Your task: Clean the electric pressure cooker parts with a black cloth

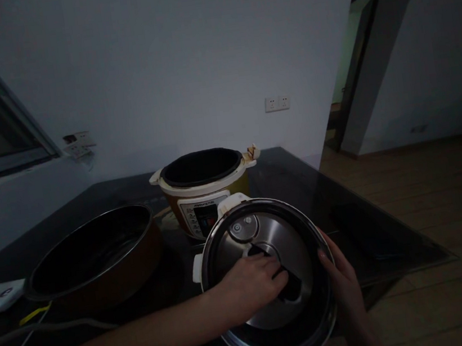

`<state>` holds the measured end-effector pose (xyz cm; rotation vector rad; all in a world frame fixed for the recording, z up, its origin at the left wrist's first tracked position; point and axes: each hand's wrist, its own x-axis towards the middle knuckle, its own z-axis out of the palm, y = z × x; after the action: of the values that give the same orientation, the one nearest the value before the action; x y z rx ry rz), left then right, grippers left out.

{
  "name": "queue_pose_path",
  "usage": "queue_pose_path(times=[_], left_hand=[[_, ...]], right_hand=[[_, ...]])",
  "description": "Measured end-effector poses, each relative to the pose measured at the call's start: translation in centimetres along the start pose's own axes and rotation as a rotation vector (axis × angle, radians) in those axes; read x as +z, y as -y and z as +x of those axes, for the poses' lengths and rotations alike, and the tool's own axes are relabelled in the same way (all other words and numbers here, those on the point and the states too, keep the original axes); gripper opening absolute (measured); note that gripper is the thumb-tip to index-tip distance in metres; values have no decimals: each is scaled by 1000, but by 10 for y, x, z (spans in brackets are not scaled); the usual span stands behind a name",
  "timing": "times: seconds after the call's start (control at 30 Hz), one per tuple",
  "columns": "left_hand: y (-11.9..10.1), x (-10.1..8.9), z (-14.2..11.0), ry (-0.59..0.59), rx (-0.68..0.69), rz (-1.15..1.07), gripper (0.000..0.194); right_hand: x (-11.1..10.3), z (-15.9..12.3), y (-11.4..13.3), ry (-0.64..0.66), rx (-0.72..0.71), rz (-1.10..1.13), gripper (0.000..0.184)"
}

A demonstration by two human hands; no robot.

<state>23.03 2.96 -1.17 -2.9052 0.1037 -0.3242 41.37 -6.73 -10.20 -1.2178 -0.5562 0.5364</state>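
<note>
A round pressure cooker lid [304,243] is tilted up in front of me with its metal inner side facing me. My right hand [341,266] grips the lid's rim at the right, thumb on the inner edge. Across the lid's middle lies my left hand [256,283], its fingers curled over a black piece [292,288]; whether this is a cloth or part of the lid I cannot tell. Behind the lid stands the electric pressure cooker [184,202], uncovered, its dark inside showing and its front panel partly hidden by the lid.
A large dark pan [138,247] rests on the black table [300,181] at the left. Beside it are a white packet [0,297], a yellow strip [34,315] and a cable [64,325]. Wall sockets [277,103] are behind. The table's right edge borders a tiled floor [430,198].
</note>
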Motion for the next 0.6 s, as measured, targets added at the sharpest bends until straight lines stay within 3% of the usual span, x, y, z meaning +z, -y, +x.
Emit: queue_pose_path(times=[0.13,0.2,0.33,0.47,0.6], left_hand=[[24,-29,0,-282,-41,176,23],[38,-36,0,-356,-58,277,27],[51,-20,-6,-201,-201,432,32],[44,3,-12,-43,-317,489,44],[40,2,-11,4,-310,440,49]], right_hand=[[2,-2,3,-8,-17,-15,50],[3,-3,4,-15,-20,-14,50],[3,-3,4,-4,31,17,53],[3,-3,2,-9,45,25,56],[1,-3,1,-14,20,1,56]])
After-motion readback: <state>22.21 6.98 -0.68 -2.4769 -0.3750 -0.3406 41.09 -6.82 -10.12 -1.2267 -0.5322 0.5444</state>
